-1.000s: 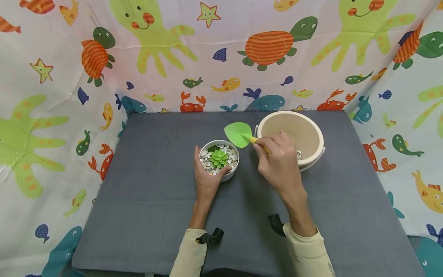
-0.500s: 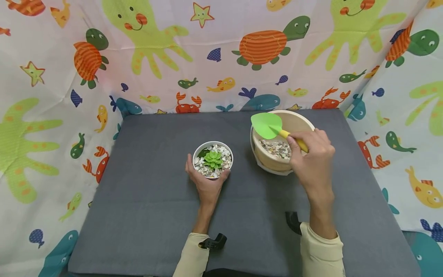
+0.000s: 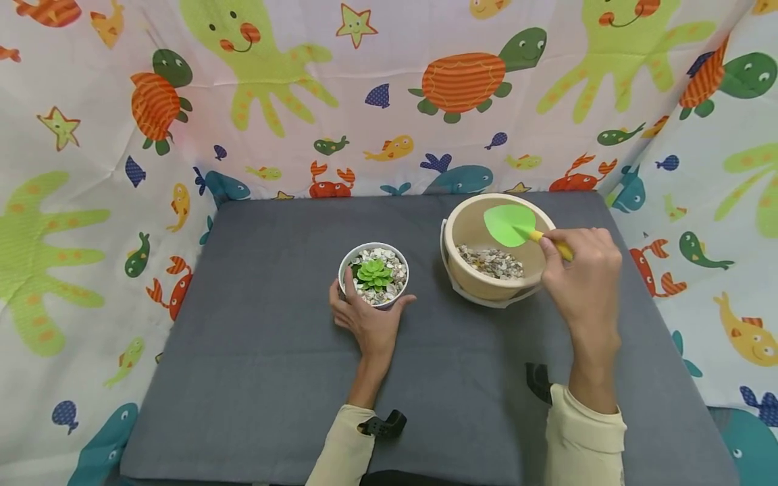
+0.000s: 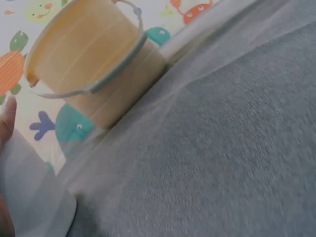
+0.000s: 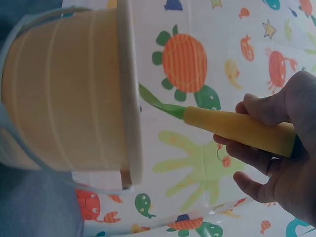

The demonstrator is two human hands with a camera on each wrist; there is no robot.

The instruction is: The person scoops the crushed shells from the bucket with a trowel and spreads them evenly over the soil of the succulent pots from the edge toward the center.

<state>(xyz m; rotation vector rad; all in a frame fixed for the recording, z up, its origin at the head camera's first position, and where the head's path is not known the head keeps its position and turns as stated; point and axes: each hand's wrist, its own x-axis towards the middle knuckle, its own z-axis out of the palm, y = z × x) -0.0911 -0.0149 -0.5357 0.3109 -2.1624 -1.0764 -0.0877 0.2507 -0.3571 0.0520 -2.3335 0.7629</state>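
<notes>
My left hand [image 3: 371, 327] holds the small white pot [image 3: 402, 287] from its near side, the index finger over the left rim and the thumb sticking out at the right. In the pot, a green succulent [image 3: 373, 273] sits among pale pebbles. The pot's plain wall [image 4: 29, 192] shows at the lower left of the left wrist view. My right hand [image 3: 582, 277] pinches a toy trowel by its yellow handle [image 5: 237, 128]. The trowel's green blade [image 3: 509, 225] hangs over the cream bucket [image 3: 486, 289], which has loose pebbles [image 3: 491, 262] at its bottom.
The bucket's white handle [image 3: 462, 291] hangs down around its front. A grey cloth-covered table [image 3: 267, 378] lies under everything. A sea-animal curtain [image 3: 365, 54] closes off the back and both sides.
The right hand has carried the trowel rightward, from beside the pot to over the bucket. The left index finger has come onto the pot's rim and the thumb has swung outward.
</notes>
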